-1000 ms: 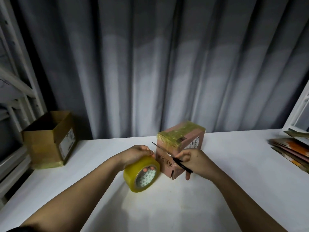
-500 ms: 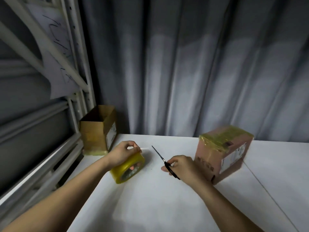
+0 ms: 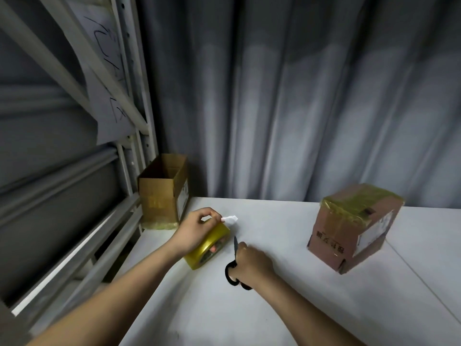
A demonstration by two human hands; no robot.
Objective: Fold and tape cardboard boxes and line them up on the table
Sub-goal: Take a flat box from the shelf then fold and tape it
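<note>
Lowered since before, the right hand (image 3: 252, 260) clamps scissors (image 3: 233, 268); left hand (image 3: 197, 232) fingers pinch the tape roll (image 3: 208, 245) (taped box (image 3: 354, 228) print unreadable).

Yellow tape roll (image 3: 210, 242), black scissors (image 3: 233, 267)

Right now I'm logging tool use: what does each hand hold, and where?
Left hand: tape roll, by its upper rim. Right hand: black scissors, by the handle loops.

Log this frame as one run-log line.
left hand: on tape roll, pinching loose end | right hand: holds scissors | taped box: right, untouched | open box: back left
</note>
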